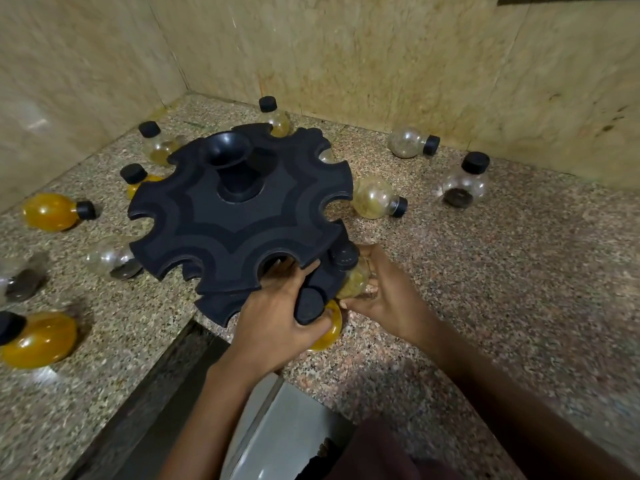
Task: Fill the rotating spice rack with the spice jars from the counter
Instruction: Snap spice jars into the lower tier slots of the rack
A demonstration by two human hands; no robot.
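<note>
Black plastic fills the head view: the rotating spice rack (239, 216) stands on the granite bench (485, 278), its notched tiers mostly unfilled. The left hand (277, 317) curls its grip round a yellow jar (329, 329) at the lower tier, cap up; the right hand (381, 292) clamps a pale-filled jar (355, 277), long axis near upright, cap tilted toward the rack. Seating it well likely means sliding the neck squarely into a notch. Other jars lie scattered around, one (57, 211) on its side, cap pointing right.
</note>
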